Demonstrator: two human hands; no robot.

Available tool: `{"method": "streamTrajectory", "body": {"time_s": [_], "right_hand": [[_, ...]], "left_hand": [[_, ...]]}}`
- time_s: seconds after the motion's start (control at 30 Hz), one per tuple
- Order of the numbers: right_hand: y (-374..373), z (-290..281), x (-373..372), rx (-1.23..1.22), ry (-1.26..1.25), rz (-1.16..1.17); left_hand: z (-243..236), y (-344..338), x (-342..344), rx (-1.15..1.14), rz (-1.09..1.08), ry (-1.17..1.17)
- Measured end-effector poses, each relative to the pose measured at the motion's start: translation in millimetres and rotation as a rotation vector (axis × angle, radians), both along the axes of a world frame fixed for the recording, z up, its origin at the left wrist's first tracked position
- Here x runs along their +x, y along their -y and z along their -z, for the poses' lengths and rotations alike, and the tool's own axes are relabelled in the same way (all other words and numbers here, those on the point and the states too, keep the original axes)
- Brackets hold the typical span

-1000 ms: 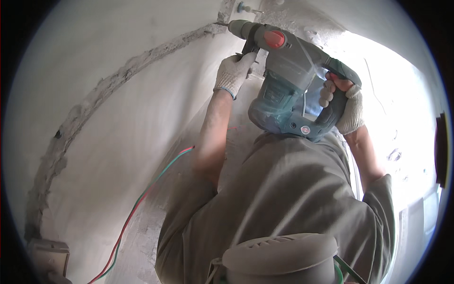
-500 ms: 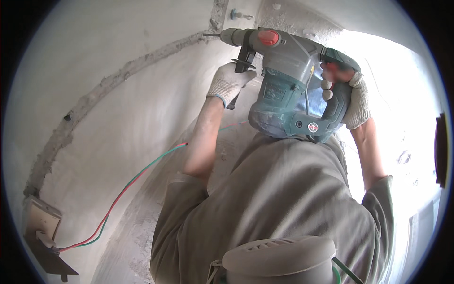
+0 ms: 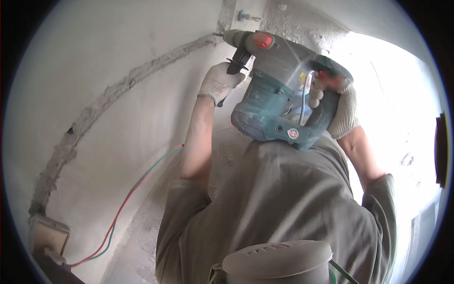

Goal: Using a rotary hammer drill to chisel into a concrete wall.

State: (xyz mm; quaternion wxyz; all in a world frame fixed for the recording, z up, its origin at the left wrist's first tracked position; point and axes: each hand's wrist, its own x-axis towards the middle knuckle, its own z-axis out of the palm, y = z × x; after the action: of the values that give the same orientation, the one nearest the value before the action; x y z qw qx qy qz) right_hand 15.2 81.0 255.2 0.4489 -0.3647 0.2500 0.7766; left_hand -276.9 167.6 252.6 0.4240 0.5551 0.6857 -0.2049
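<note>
Both my hands hold a large green and grey rotary hammer (image 3: 269, 97) up in front of my body. My left hand (image 3: 220, 81), in a white knit glove, is closed round the black side handle behind the chuck. At the rear, my gloved right hand (image 3: 344, 111) grips the main handle; its upper fingers are blurred near the red trigger. The drill bit (image 3: 218, 34) points left at a rough groove (image 3: 137, 75) chased into the pale wall, and its tip meets the groove. Only a short length of the bit shows.
A wall socket box (image 3: 51, 234) with a plug sits at lower left. From it a twisted red and green wire (image 3: 124, 203) runs along the wall. Pipe fittings (image 3: 248, 16) stick out near the top corner. A dust mask (image 3: 278, 259) shows at the bottom edge.
The rotary hammer's rear has swung left and slightly down, with my right hand moving along. Less of the bit shows at the groove. The view has shifted a little.
</note>
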Motion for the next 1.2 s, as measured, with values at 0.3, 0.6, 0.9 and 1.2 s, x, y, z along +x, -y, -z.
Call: {"method": "streamTrajectory", "body": {"time_s": [0.3, 0.6, 0.9, 1.2], "right_hand": [[-20.0, 2.2, 15.6, 0.125, 0.164, -0.072], [-32.1, -37.5, 17.5, 0.228, 0.300, -0.283], [-40.6, -43.5, 6.0, 0.210, 0.292, -0.273], [-47.1, -53.6, 7.5, 0.114, 0.277, -0.303]], "left_hand": [[-2.3, 3.3, 18.5, 0.033, -0.073, 0.001], [-7.0, 32.7, 14.9, 0.109, -0.289, 0.122], [20.1, 36.2, -0.4, 0.133, -0.328, 0.231], [0.7, 26.4, 14.5, 0.118, -0.301, 0.130]]}}
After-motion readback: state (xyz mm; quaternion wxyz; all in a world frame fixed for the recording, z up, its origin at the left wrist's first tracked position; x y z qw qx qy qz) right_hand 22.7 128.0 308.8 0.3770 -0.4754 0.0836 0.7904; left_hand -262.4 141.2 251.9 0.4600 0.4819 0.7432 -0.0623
